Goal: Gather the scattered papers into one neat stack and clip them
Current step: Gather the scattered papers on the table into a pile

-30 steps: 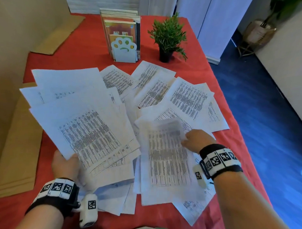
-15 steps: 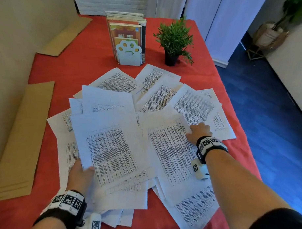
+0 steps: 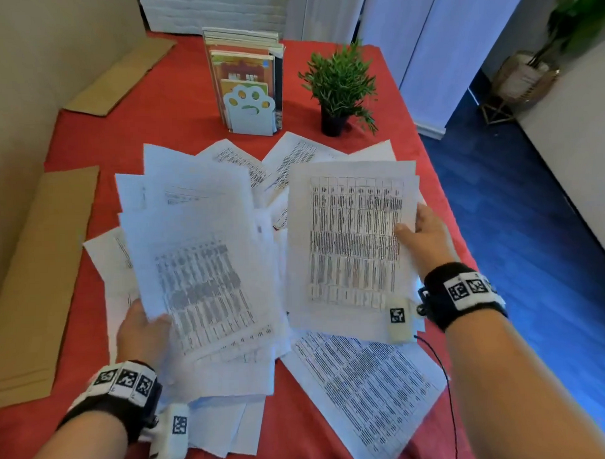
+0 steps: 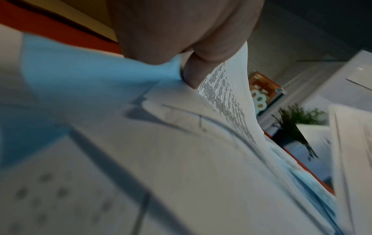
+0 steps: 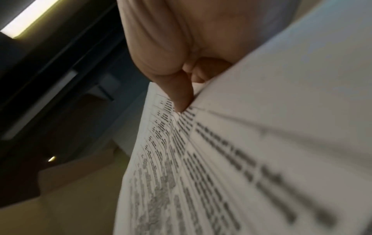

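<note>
Right hand [image 3: 426, 235] pinches the right edge of a lifted sheet [image 3: 351, 241], long axis running near to far. Left hand [image 3: 142, 332] grips a fanned bundle [image 3: 199, 267] just to its left, nearer for merging. Loose papers [image 3: 365, 385] lie on the red table [image 3: 174, 127].

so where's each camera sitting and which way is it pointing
head: worn on the head, looking down at the red table, both hands and forearms showing.
left wrist: under the left hand, looking along its paper bundle.
right wrist: under the right hand, along its printed sheet.
Head and left wrist share the potted plant.
</note>
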### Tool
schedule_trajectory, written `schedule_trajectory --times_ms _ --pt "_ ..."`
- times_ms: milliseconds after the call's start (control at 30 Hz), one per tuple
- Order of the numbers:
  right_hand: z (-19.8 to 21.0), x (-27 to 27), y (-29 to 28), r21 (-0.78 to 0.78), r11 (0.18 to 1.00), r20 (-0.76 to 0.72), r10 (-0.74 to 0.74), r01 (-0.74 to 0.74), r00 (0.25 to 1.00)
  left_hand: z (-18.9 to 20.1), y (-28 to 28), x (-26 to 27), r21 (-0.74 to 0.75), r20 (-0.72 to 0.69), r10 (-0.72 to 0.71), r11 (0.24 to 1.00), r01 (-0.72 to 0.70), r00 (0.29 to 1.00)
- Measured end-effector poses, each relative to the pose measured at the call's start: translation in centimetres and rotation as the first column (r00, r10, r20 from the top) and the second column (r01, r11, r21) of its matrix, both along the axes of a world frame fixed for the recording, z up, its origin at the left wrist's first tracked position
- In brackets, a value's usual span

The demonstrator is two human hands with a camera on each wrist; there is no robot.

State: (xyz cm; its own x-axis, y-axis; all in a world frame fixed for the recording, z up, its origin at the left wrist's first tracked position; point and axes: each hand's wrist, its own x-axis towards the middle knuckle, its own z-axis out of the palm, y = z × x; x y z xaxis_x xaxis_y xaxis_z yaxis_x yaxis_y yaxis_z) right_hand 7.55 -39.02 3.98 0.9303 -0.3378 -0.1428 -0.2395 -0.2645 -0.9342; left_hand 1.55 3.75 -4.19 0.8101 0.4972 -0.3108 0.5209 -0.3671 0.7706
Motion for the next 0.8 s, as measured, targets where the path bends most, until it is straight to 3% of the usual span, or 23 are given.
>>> schedule_trajectory --times_ms 167,233,367,567,800 --pt "-3.8 -2.2 1.3 -0.355 0.915 -0.378 0.047 -0.191 0.925 -0.3 -2.2 -0.5 -0.126 -0.136 -0.168 0.98 0.151 0.976" --pt "-4.8 -3.3 2.0 -0.262 0.941 -0.402 0.097 -0.216 0.911 0.2 -2.8 -0.7 -0.148 -0.157 -0.214 0.97 0.191 0.964" --pt "-5.7 -4.7 2.8 0.033 0.993 -0.354 0.121 -0.117 0.927 0.5 -2.7 -1.4 -0.22 -0.152 -0.306 0.937 0.27 0.94" --pt "-5.3 -4.5 5.3 -0.053 0.983 -0.386 0.144 -0.178 0.911 0.8 -3.8 -2.3 -0.467 -0.123 -0.329 0.852 0.238 0.937" --pt "-5.4 -4.4 9.9 -0.006 0.972 -0.409 0.211 -0.234 0.888 1.4 -6.4 -3.1 -0.321 -0.045 -0.45 0.852 0.414 0.892"
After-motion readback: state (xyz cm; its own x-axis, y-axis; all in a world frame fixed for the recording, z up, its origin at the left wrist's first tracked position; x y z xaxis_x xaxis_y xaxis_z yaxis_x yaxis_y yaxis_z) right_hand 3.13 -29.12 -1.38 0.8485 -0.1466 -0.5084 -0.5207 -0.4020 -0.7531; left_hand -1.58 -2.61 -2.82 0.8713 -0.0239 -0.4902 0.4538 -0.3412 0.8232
